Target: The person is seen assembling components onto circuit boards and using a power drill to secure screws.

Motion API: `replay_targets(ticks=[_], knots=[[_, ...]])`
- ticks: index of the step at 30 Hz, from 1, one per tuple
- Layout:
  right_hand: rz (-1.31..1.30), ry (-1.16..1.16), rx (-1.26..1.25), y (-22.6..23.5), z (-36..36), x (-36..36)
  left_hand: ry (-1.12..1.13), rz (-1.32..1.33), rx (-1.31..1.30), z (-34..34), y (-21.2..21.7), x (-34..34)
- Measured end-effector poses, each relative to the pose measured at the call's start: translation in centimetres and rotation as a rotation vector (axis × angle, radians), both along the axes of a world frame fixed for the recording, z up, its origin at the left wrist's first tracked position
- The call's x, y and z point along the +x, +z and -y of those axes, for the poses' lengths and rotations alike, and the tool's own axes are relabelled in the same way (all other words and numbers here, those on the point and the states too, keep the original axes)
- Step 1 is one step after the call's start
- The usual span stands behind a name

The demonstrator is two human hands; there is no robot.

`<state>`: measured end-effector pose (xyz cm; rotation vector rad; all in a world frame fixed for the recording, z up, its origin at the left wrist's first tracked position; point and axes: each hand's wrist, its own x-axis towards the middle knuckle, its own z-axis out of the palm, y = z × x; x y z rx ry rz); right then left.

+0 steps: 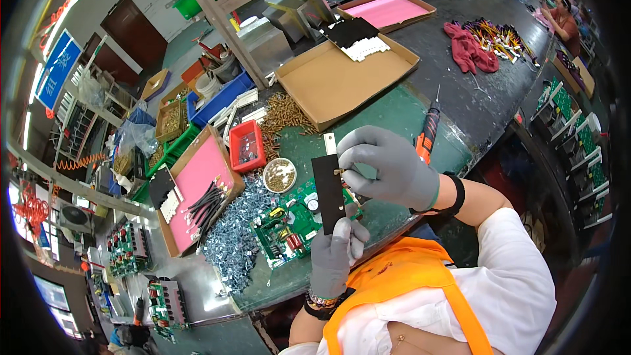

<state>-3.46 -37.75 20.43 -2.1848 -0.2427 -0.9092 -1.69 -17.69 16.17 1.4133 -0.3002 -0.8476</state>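
My left hand (334,256), in a grey glove, pinches the lower end of a flat black rectangular plate (327,192) and holds it upright. A white strip (330,142) shows past its top end. My right hand (389,165), also gloved, is closed at the plate's right edge, with a small brass-coloured piece (339,171) between thumb and finger. Whether that piece is fixed in the plate I cannot tell. Below the plate lies a green circuit board (289,231) with mounted components, partly hidden by the plate and my left hand.
A pile of silvery screws (230,250), a white bowl (279,175) of small brass parts, a red bin (247,146) and loose brass standoffs (282,115) lie leftward. A cardboard tray (355,82) stands beyond. An orange electric screwdriver (427,135) lies right of my right hand.
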Motion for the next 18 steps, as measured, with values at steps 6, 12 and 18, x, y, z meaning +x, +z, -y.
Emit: replay_targets(ticks=[6,12,18], knots=[[0.003,-0.097,-0.309,0.0,-0.5,-0.1,0.040,-0.022,-0.060,0.4,-0.2,-0.3],[-0.205,-0.166,-0.010,-2.0,5.9,3.5,0.080,-0.105,-0.137,-0.2,-1.0,0.3],[-0.694,-0.127,-0.454,-12.6,9.7,6.2,0.140,-0.147,-0.089,-0.3,-1.2,0.2]])
